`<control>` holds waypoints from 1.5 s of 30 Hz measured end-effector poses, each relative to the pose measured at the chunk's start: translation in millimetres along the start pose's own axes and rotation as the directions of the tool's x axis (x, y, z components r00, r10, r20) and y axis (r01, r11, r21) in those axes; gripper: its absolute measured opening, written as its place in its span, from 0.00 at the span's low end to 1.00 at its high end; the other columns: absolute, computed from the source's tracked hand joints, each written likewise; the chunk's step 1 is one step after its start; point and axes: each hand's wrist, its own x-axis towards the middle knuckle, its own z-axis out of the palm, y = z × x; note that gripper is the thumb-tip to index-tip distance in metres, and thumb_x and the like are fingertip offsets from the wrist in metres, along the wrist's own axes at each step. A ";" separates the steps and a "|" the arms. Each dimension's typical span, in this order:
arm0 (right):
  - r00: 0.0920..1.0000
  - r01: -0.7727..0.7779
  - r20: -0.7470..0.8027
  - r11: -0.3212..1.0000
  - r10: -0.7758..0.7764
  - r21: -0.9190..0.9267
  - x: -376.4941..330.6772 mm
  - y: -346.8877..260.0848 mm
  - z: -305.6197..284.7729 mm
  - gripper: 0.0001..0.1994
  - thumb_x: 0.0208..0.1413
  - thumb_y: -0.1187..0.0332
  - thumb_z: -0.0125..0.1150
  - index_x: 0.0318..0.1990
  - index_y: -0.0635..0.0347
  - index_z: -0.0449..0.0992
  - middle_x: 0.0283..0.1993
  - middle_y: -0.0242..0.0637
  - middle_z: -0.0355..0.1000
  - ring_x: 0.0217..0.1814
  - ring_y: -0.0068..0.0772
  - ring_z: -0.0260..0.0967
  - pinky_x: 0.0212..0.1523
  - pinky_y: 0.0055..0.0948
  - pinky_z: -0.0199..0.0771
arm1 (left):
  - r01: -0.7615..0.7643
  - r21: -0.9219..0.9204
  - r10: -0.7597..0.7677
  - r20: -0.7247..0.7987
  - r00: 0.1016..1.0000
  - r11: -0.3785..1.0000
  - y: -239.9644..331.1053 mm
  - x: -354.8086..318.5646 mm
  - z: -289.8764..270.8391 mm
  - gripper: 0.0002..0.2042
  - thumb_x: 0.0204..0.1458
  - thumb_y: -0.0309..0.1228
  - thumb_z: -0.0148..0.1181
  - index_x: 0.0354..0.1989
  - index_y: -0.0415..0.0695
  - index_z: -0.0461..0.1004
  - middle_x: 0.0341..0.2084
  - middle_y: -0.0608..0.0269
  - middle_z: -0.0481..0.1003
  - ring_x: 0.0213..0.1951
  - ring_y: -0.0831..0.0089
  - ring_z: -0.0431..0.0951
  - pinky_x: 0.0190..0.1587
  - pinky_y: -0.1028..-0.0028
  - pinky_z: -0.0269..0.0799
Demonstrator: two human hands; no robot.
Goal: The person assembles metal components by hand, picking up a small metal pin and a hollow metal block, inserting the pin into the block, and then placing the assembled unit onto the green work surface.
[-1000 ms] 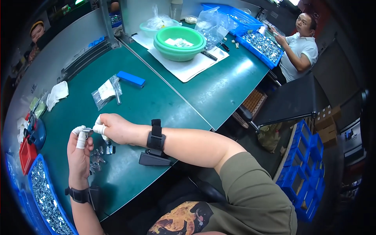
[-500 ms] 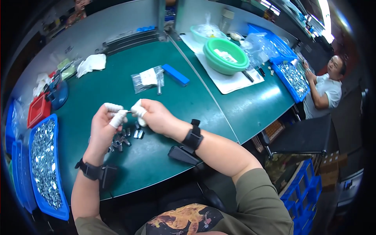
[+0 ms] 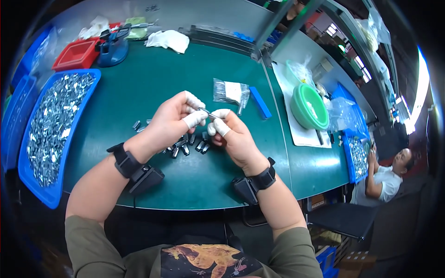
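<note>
My left hand (image 3: 178, 114) and my right hand (image 3: 236, 139) meet above the green table. White coverings wrap several fingertips on both hands. Pinched between the two sets of fingertips is a small shiny metal piece (image 3: 212, 115), and the fingers hide much of it. Beneath and between my hands lies a loose group of short shiny metal parts (image 3: 185, 149). Beyond my right hand are a clear plastic bag (image 3: 223, 91) with a white label and a blue bar (image 3: 260, 102).
On the left, a blue tray (image 3: 97, 81) holds many shiny metal parts near a red bin (image 3: 76, 54) and a white cloth (image 3: 168, 41). A green basin (image 3: 296, 104) stands on the right. Past it, a person (image 3: 384, 180) sits beside another blue tray (image 3: 346, 160).
The whole view has turned, and the table's contents sit differently in the picture. My hands remain together, fingertips pinching the small metal piece, which now shows more clearly.
</note>
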 end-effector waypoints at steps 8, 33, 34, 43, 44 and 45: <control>0.992 -0.059 0.108 0.993 0.070 -0.102 -2.3 -2.9 -17.7 0.09 0.57 0.64 0.45 0.32 0.59 0.67 0.19 0.23 0.60 0.17 0.13 0.51 0.18 0.13 0.49 | -0.092 0.173 0.062 0.170 0.984 0.981 -0.6 -2.0 -7.1 0.07 0.48 0.24 0.55 0.33 0.41 0.65 0.25 0.68 0.70 0.26 0.85 0.69 0.24 0.85 0.64; 0.986 -0.134 0.102 0.991 0.131 0.027 -6.7 1.6 -13.6 0.12 0.56 0.59 0.48 0.35 0.59 0.69 0.25 0.24 0.64 0.20 0.12 0.54 0.20 0.13 0.54 | -0.460 0.413 0.396 0.235 0.888 0.786 2.7 -12.1 7.4 0.08 0.37 0.24 0.62 0.23 0.38 0.68 0.18 0.56 0.73 0.22 0.66 0.74 0.24 0.75 0.67; 0.985 -0.146 0.101 0.988 0.141 0.041 -6.9 1.3 -13.0 0.13 0.56 0.59 0.48 0.36 0.59 0.69 0.25 0.25 0.65 0.20 0.12 0.55 0.20 0.13 0.54 | -0.461 0.413 0.395 0.238 0.887 0.786 3.6 -12.2 7.8 0.08 0.37 0.24 0.62 0.23 0.38 0.68 0.18 0.56 0.73 0.22 0.65 0.74 0.24 0.75 0.67; 0.995 -0.065 0.067 0.993 0.072 -0.100 -1.0 6.4 -17.8 0.12 0.57 0.60 0.47 0.35 0.59 0.70 0.26 0.24 0.66 0.21 0.13 0.58 0.20 0.13 0.55 | -0.485 0.536 0.416 0.254 0.873 0.691 -1.0 -5.8 1.4 0.08 0.40 0.23 0.62 0.26 0.37 0.69 0.20 0.61 0.73 0.22 0.79 0.72 0.23 0.80 0.67; 1.000 -0.020 0.008 0.988 0.021 -0.150 1.1 9.5 -24.7 0.11 0.57 0.61 0.48 0.34 0.59 0.70 0.25 0.24 0.66 0.20 0.13 0.57 0.19 0.13 0.54 | -0.462 0.567 0.406 0.232 0.884 0.683 -5.2 -2.7 -2.5 0.08 0.40 0.23 0.62 0.26 0.37 0.69 0.20 0.61 0.73 0.22 0.79 0.72 0.23 0.80 0.67; 0.998 0.023 -0.051 0.979 -0.034 -0.201 2.4 10.6 -27.2 0.11 0.57 0.61 0.48 0.34 0.59 0.70 0.24 0.23 0.65 0.19 0.13 0.56 0.19 0.12 0.53 | -0.429 0.466 0.398 0.170 0.902 0.774 -9.7 1.6 -6.2 0.08 0.41 0.24 0.61 0.27 0.38 0.68 0.21 0.61 0.73 0.23 0.80 0.72 0.24 0.80 0.66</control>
